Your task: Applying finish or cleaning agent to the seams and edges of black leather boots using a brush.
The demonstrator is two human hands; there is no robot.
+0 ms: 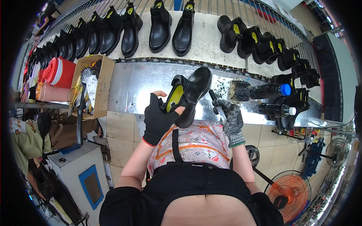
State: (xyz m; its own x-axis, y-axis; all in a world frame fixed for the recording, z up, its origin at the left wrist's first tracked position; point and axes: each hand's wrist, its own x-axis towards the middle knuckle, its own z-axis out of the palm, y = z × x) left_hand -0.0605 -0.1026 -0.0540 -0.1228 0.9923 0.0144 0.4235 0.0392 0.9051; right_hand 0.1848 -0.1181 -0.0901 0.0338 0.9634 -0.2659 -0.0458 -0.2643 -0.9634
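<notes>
A black ankle boot [194,88] with a yellow-green insole is tilted over the near side of the metal bench, its toe pointing away and to the right. My left hand [158,116], in a black glove with bare fingertips, grips the boot by its open top. On the right, my right hand [232,118] wears a grey knit glove. Its fingers close round a slim tool [213,95] with a dark end and a pale part; the exact kind is unclear. That dark end lies close to the boot's side.
Black boots [160,30] line the conveyor [205,37] beyond the metal bench [135,83]. Dark bottles, one blue-capped [284,89] and one white-capped [292,111], lie right beside a stained block [240,90]. A cardboard box [105,86] of tools stands left; an orange fan [288,196] is lower right.
</notes>
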